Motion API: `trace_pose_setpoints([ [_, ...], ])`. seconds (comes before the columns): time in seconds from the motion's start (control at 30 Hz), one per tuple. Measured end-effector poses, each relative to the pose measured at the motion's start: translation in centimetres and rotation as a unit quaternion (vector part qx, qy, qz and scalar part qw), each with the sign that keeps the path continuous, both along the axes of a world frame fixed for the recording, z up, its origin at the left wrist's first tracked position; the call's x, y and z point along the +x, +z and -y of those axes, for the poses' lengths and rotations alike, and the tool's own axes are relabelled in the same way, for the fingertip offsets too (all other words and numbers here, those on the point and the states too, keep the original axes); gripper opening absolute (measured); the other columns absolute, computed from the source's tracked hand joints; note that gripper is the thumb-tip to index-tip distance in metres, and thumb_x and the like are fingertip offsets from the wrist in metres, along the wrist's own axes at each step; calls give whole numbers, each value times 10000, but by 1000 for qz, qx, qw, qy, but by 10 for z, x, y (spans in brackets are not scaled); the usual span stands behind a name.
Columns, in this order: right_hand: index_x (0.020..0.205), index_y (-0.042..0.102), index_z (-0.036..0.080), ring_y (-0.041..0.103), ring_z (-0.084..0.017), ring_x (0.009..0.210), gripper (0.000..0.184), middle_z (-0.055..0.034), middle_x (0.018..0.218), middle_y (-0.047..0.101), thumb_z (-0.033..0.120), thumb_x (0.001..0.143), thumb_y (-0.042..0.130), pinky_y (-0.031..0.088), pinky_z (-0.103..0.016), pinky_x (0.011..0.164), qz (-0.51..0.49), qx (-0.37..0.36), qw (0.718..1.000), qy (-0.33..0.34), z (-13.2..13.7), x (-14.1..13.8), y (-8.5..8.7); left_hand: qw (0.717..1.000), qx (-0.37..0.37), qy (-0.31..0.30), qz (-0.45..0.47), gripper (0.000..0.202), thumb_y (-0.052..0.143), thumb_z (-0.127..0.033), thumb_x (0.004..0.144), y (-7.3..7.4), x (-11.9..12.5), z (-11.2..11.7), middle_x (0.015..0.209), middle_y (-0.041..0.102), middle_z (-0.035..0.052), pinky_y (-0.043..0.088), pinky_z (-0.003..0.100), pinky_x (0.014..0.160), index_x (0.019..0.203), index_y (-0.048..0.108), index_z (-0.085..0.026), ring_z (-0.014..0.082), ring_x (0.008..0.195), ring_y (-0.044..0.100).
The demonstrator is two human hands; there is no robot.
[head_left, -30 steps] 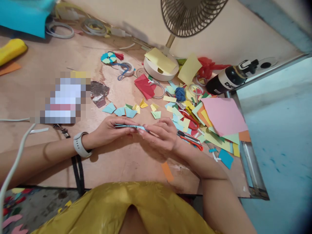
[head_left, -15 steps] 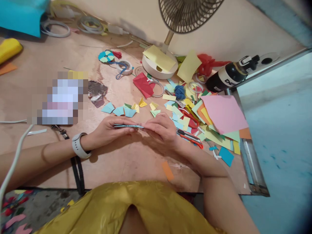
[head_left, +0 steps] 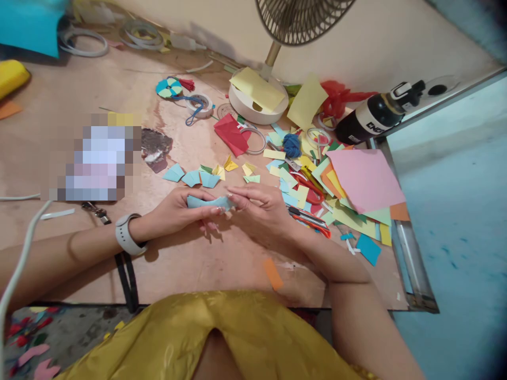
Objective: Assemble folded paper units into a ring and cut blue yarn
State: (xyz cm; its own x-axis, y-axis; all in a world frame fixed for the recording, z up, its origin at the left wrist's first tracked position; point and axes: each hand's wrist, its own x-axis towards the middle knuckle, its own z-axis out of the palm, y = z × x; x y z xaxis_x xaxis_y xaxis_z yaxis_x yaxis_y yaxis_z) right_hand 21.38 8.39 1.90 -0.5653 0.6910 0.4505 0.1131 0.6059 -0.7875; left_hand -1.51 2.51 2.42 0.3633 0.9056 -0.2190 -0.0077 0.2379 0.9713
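Observation:
My left hand point(head_left: 180, 211), with a white watch on its wrist, pinches the left end of a folded light blue paper piece point(head_left: 209, 202). My right hand point(head_left: 263, 208) grips the paper's right end with its fingertips. The paper is held a little above the wooden tabletop point(head_left: 190, 258), its broad face tilted toward me. Just beyond my hands lies a row of small folded paper pieces point(head_left: 206, 177) in blue, green and yellow.
Loose coloured paper sheets point(head_left: 362, 179), red scissors and an orange cutter point(head_left: 311, 219) lie right of my right hand. A desk fan's white base point(head_left: 257, 100), tape rolls point(head_left: 200, 104), a black bottle point(head_left: 376, 119) and a white cable point(head_left: 19, 264) are around. The table's right edge drops to a blue floor.
The blue paper lay flat and edge-on between my fingers; now it is turned up so its face shows. Both hands shifted slightly upward in view.

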Motion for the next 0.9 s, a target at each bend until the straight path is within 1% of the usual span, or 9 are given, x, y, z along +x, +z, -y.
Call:
trace_pose_setpoints([
  [0.1, 1049, 835, 222, 717, -133, 763, 183, -41, 903, 806, 340, 1001, 704, 572, -265, 701, 22, -50, 998, -9, -4, 2, 5, 999, -33, 21, 15, 265, 814, -457, 901, 2, 0, -2, 872, 839, 63, 663, 257, 551, 939, 797, -196, 196, 610, 783],
  [0.17, 1005, 833, 209, 705, -125, 744, 167, -36, 869, 797, 326, 993, 716, 555, -252, 691, 28, -51, 998, -7, -5, 3, 5, 999, -35, 13, 17, 263, 805, -455, 911, 1, -1, -2, 893, 842, 62, 656, 241, 545, 944, 791, -195, 187, 606, 782],
  [0.33, 990, 828, 204, 671, -107, 692, 130, -15, 796, 772, 257, 994, 709, 521, -236, 657, 13, -24, 1000, 12, 0, 0, -1, 999, -39, -7, 14, 241, 796, -433, 922, -3, -1, -2, 817, 833, 46, 658, 252, 535, 989, 786, -201, 195, 582, 781],
  [0.4, 982, 831, 201, 662, -105, 673, 125, -11, 769, 763, 256, 985, 719, 515, -236, 644, 3, -40, 999, 15, 2, -1, -4, 999, -40, -7, 7, 246, 793, -431, 923, -3, -1, -1, 809, 834, 47, 655, 248, 530, 999, 787, -197, 194, 577, 781],
  [0.5, 963, 840, 210, 665, -113, 673, 150, -15, 771, 767, 313, 977, 733, 525, -250, 651, 0, -100, 995, 5, 4, -3, -5, 999, -44, -11, 1, 254, 791, -440, 924, -3, -1, -2, 791, 830, 44, 655, 252, 527, 992, 791, -195, 200, 579, 783],
  [0.6, 952, 842, 212, 665, -116, 671, 206, -20, 791, 769, 398, 958, 754, 531, -255, 638, -8, -177, 984, 6, 6, -4, -7, 999, -46, -17, -5, 272, 795, -458, 917, -1, -1, -3, 777, 827, 46, 656, 263, 526, 982, 789, -194, 203, 566, 777],
  [0.73, 970, 832, 204, 645, -99, 631, 273, -17, 840, 767, 468, 905, 798, 530, -239, 580, -38, -306, 951, 23, 6, -7, -9, 999, -51, 7, 7, 304, 763, -499, 937, -1, -1, -5, 821, 834, 60, 633, 231, 532, 955, 753, -195, 185, 593, 779],
  [0.8, 976, 827, 207, 640, -98, 631, 282, -9, 830, 766, 475, 890, 810, 540, -239, 586, -55, -338, 940, 4, 5, -8, -10, 998, -58, 20, 24, 321, 729, -520, 959, -1, -2, -5, 810, 828, 57, 616, 223, 525, 1014, 720, -205, 188, 609, 783],
  [0.9, 987, 821, 208, 640, -99, 637, 278, -2, 815, 762, 465, 883, 814, 550, -242, 600, -75, -347, 934, -30, 4, -8, -10, 998, -60, 11, 32, 363, 732, -469, 967, -2, -3, -5, 811, 822, 46, 601, 232, 508, 1218, 641, -222, 198, 604, 782],
])
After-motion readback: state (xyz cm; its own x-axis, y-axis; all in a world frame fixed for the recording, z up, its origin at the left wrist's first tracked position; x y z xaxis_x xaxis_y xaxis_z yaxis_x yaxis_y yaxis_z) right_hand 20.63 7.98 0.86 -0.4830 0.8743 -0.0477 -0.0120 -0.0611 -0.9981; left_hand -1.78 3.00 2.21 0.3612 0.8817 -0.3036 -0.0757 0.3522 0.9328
